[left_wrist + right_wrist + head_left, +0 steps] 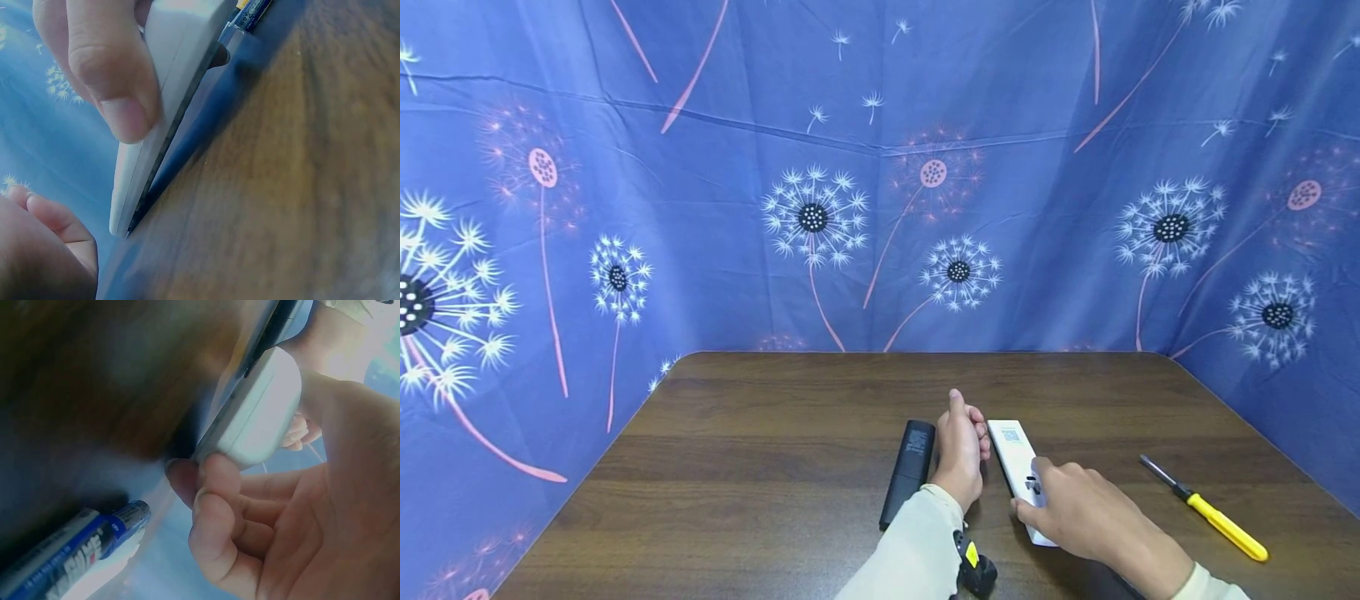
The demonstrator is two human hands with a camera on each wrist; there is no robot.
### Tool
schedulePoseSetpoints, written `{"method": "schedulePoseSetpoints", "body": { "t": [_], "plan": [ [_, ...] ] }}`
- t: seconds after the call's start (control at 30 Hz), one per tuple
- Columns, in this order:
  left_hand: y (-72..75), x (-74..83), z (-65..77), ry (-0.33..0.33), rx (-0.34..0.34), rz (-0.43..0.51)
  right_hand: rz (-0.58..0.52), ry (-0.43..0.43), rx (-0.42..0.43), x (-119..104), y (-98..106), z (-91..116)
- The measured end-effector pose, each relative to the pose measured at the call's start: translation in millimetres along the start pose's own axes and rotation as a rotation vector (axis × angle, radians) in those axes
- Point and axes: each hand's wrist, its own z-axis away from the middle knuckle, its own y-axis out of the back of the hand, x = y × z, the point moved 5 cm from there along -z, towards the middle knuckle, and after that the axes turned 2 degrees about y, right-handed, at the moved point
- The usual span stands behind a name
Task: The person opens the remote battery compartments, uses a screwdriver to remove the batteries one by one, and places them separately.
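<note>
A white remote control (1017,454) lies back up on the table, a printed code at its far end and dark marks or openings near my fingers. My right hand (1086,508) grips its near part, thumb on one side and fingers on the other; the right wrist view shows fingertips (219,475) against its pale casing (265,412). Beside the far end, my left hand (958,450) stands on edge, thumb raised and fingers loosely curled, holding nothing. A black remote control (910,471) lies just left of it, printed label up.
A screwdriver (1213,512) with a yellow handle lies to the right. In the right wrist view, a blue-and-white lettered cylinder (75,556) lies near the right hand. The wooden table (737,467) ends at a blue dandelion-patterned cloth (715,233).
</note>
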Motion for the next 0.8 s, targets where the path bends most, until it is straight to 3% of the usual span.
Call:
{"method": "schedulePoseSetpoints", "body": {
  "t": [0.27,0.63,0.8],
  "plan": [
    [-3.9,4.0,4.2,-0.002,-0.013,-0.009,0.015,-0.015,-0.019,1,0,4],
    [-9.2,31.0,14.8,-0.007,-0.097,0.042,0.049,0.036,-0.02,-1,4,5],
    [-8.8,44.1,17.9,-0.006,-0.142,0.063,0.091,0.05,0.029,0,11,8]
  ]
}}
